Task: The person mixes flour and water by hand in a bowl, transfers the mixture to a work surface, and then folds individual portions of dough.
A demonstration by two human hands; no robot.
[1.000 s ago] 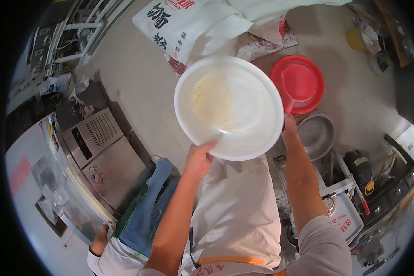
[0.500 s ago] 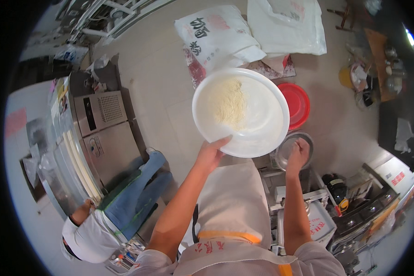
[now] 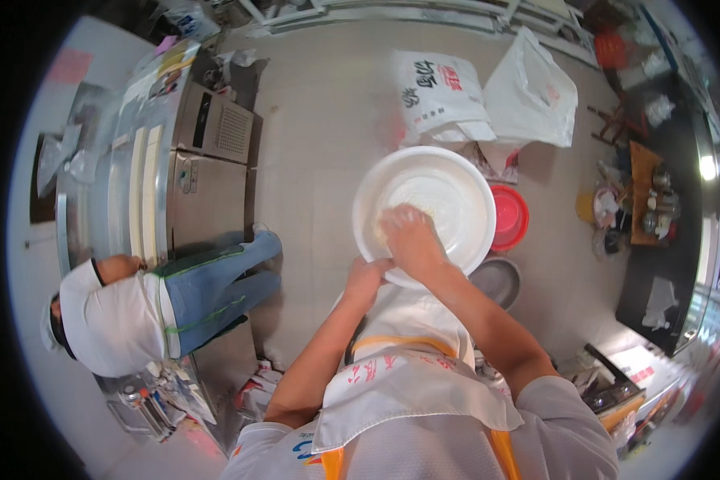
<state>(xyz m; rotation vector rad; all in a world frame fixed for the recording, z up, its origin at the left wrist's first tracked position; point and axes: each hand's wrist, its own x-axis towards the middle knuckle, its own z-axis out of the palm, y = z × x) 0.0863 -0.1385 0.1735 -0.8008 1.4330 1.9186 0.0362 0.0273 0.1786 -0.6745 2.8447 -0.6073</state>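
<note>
A wide white basin (image 3: 474,200) is in front of me, tilted slightly, with pale cream flour (image 3: 408,192) inside. My left hand (image 3: 368,278) grips its near-left rim, fingers closed and thumb on the edge. Inside the basin, my right hand (image 3: 410,232) is down in the flour on the left side. Its fingers are smeared by motion and partly hidden, so their closure is unclear. To the basin's right, a grey metal bowl (image 3: 500,282) shows beside my right forearm. A red basin (image 3: 514,220) lies just beyond that bowl.
White printed sacks (image 3: 442,92) and a large white bag (image 3: 536,104) lie on the floor ahead. At left, a co-worker in a white top (image 3: 112,324) stands by a steel cabinet (image 3: 210,192). A dark counter (image 3: 656,280) runs along the right, near a wooden board (image 3: 642,196) holding jars.
My right hand has moved from the metal bowl, where it was closed, into the flour in the white basin. My left hand still holds the rim. The view has shifted.
</note>
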